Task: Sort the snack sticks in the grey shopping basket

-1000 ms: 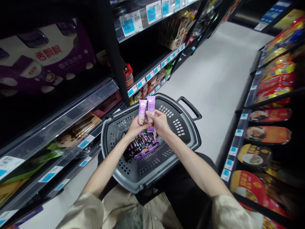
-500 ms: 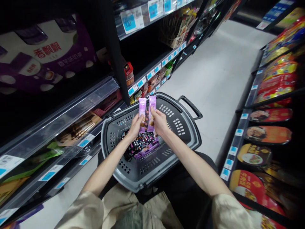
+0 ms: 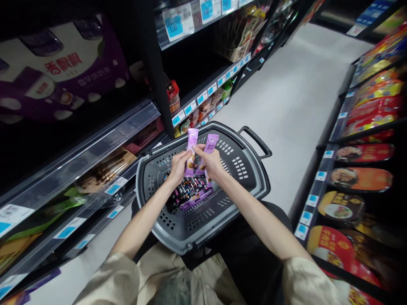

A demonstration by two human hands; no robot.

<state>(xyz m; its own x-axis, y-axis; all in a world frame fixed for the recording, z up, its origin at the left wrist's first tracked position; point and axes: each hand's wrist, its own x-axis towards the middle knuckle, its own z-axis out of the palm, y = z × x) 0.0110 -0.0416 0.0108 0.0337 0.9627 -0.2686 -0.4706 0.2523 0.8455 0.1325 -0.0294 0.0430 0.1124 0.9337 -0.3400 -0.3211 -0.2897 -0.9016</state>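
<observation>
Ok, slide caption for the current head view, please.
Left hand and right hand hold purple sachets over a shopping basket in a store aisle.

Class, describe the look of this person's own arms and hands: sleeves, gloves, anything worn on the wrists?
The sleeves are loose and beige, ending near the elbows. Below them the forearms are bare. The left hand and right hand are ungloved; no watch or bracelet shows.

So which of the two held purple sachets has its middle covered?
The right sachet: the right hand crosses its middle, while the left sachet shows almost its full length.
</observation>
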